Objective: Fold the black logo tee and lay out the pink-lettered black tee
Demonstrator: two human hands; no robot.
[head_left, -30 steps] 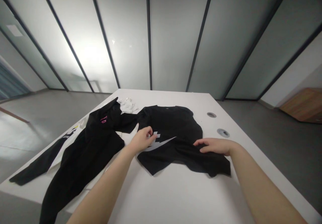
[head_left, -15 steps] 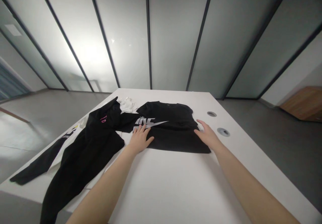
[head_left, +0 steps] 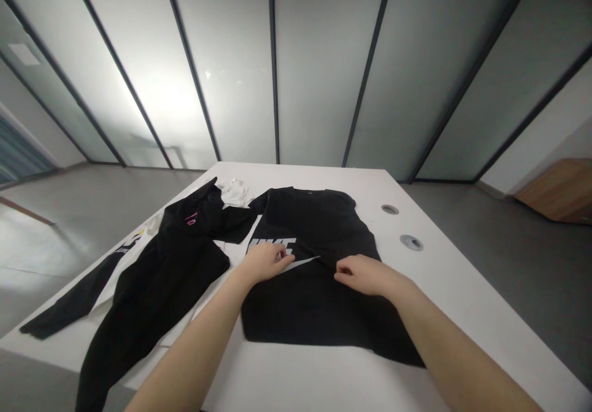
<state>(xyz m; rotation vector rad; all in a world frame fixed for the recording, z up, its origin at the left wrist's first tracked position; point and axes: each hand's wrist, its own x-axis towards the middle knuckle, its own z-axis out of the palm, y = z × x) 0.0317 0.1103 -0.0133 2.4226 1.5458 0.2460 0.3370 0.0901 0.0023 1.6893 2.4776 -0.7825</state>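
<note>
A black T-shirt (head_left: 314, 313) with white lettering and a white swoosh on its chest lies face up on the white table (head_left: 296, 375), its neckline at the far end. My left hand (head_left: 266, 261) is over the print at the shirt's left side, fingers curled and closed on the fabric. Across from it, my right hand (head_left: 363, 273) has its fingers bent and pinched on the cloth near the right side. Both hands partly cover the shirt, and the fingertips' exact hold is partly hidden. The hem reaches toward me, lower at its right corner.
Left of the shirt lies a black garment (head_left: 171, 276) with pink lettering, one end hanging over the table's front edge. Beneath and beside it are a white-and-black garment (head_left: 111, 276) and a crumpled white cloth (head_left: 235, 192). Two round grommets (head_left: 411, 243) sit at the table's right.
The shirt's lower part has come toward me, its hem now much nearer. My hands have gone from spread fingers to curled ones; the right has moved inward and closer.
</note>
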